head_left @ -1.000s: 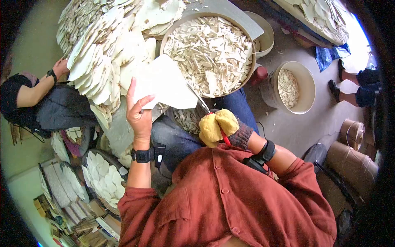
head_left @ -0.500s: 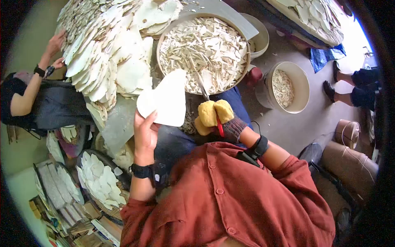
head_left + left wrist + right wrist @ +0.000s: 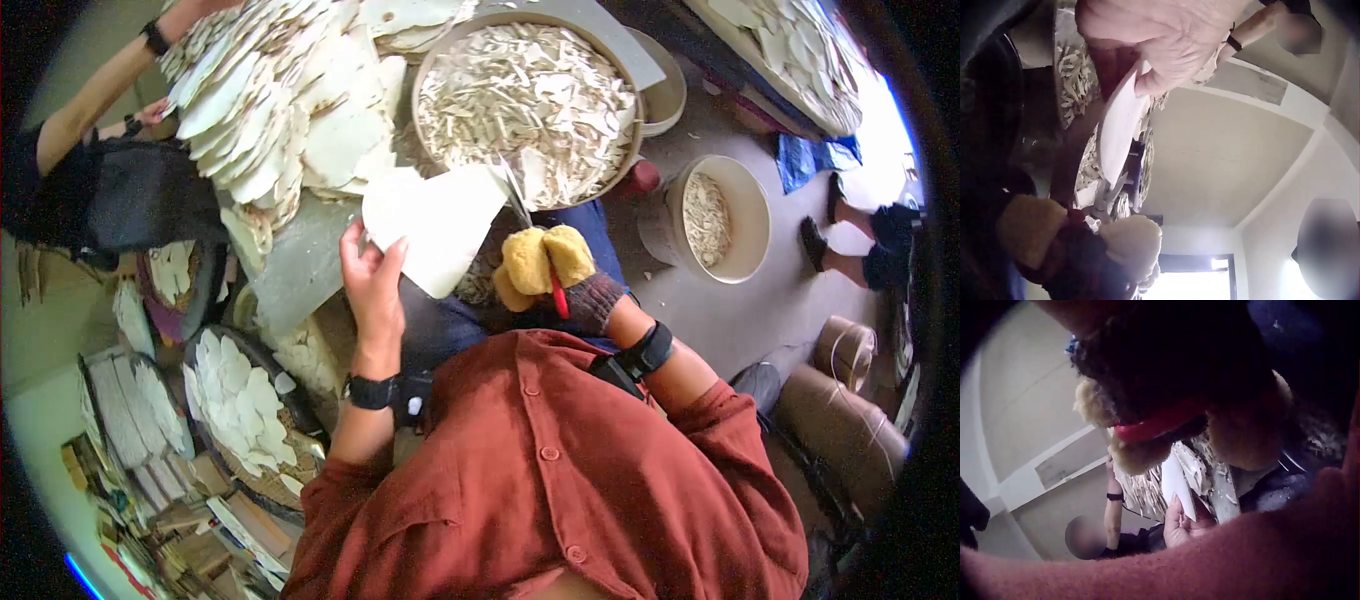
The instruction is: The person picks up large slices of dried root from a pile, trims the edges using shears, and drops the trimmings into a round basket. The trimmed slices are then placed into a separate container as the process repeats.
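Note:
In the head view my left hand (image 3: 376,300) pinches a thin, flat white sheet with cut edges (image 3: 435,228) between thumb and fingers. The left wrist view shows the thumb on one face of the sheet (image 3: 1119,128). My right hand (image 3: 548,272) wears a dark knitted glove with thick yellow padding on the fingers. It grips a pair of shears (image 3: 516,192) by red handles (image 3: 558,296). The metal blades point up and away, close beside the sheet's right edge. Padding hides most of the right fingers.
A round tub (image 3: 418,110) full of white offcuts stands ahead. Left of it, a large pile of white sheets (image 3: 285,120) covers a grey table (image 3: 290,285). A bucket (image 3: 748,215) with scraps is on the right. Another person's arm (image 3: 105,85) reaches over the pile.
My left hand has come down and nearer, turning the sheet so that one corner points down toward me. The shears stay in my right hand. The other person's arm has reached farther up the pile.

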A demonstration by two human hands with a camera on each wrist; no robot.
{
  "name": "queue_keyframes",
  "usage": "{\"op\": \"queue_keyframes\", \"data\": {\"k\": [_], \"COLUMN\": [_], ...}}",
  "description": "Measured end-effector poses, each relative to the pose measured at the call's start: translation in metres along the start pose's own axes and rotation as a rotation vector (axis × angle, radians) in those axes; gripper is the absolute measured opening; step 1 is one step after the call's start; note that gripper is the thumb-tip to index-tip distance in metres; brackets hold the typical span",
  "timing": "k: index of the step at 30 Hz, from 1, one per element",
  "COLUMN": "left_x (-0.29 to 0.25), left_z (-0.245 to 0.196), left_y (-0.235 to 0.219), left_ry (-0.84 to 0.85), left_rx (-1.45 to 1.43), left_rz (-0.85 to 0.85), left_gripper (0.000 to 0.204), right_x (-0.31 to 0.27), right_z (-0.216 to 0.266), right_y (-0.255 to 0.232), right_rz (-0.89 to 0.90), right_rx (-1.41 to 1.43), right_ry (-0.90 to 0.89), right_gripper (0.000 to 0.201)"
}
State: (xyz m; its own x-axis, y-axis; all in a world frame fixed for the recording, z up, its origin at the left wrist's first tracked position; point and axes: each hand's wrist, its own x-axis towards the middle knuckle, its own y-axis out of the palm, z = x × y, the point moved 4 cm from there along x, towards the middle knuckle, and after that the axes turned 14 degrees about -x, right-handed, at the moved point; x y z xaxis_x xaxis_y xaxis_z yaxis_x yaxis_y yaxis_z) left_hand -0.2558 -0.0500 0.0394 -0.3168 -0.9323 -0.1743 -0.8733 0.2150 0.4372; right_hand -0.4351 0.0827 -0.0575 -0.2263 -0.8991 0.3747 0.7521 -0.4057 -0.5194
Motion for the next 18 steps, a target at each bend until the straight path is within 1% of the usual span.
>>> {"op": "queue_keyframes", "data": {"k": [1,2,3,4,5,6,7,8,9,12,13,14,16,17,18], "left_x": [0.004,0.009,0.014,0.021,0.027,0.032,0.037,0.04,0.043,0.038,0.036,0.034,0.033,0.03,0.029], "left_z": [0.0,0.0,0.0,-0.001,-0.003,-0.007,-0.012,-0.017,-0.021,-0.03,-0.028,-0.022,-0.011,-0.008,-0.006], "left_y": [-0.002,-0.003,-0.004,-0.007,-0.013,-0.016,-0.018,-0.018,-0.015,0.008,0.013,0.017,0.025,0.03,0.031], "left_ry": [0.059,0.074,0.088,0.102,0.109,0.09,0.068,0.039,-0.026,-0.265,-0.355,-0.396,-0.47,-0.515,-0.514], "left_rx": [-0.025,-0.04,-0.056,-0.073,-0.066,-0.04,-0.014,0.011,0.05,0.12,0.118,0.176,0.292,0.396,0.33], "left_rz": [-0.057,-0.066,-0.074,-0.08,-0.137,-0.122,-0.102,-0.08,-0.007,0.227,0.305,0.392,0.568,0.598,0.546], "left_gripper": [0.045,0.045,0.045,0.045,0.043,0.043,0.043,0.043,0.043,0.041,0.042,0.043,0.045,0.051,0.051], "right_x": [0.0,0.001,-0.01,-0.015,-0.021,-0.028,-0.021,-0.022,-0.023,-0.036,-0.03,-0.018,0.0,0.011,0.009], "right_z": [0.005,0.01,-0.003,-0.005,-0.007,-0.009,-0.003,-0.008,-0.014,-0.057,-0.054,-0.041,-0.013,0.006,0.002], "right_y": [-0.004,-0.007,0.001,0.004,0.008,0.01,-0.003,-0.007,-0.012,0.003,0.005,0.005,-0.003,-0.008,-0.008], "right_rz": [-0.001,-0.003,0.094,0.16,0.197,0.209,0.249,0.252,0.255,0.194,0.228,0.263,0.304,0.332,0.253], "right_rx": [-0.068,-0.136,0.133,0.368,0.614,0.828,0.614,0.598,0.582,1.502,1.692,1.88,1.571,1.421,1.112], "right_ry": [-0.023,-0.045,0.237,0.357,0.501,0.658,0.483,0.435,0.386,0.438,0.408,0.373,0.421,0.442,0.411], "right_gripper": [0.021,0.018,0.016,0.013,0.01,0.008,0.009,0.011,0.012,0.036,0.039,0.042,0.048,0.051,0.052]}}
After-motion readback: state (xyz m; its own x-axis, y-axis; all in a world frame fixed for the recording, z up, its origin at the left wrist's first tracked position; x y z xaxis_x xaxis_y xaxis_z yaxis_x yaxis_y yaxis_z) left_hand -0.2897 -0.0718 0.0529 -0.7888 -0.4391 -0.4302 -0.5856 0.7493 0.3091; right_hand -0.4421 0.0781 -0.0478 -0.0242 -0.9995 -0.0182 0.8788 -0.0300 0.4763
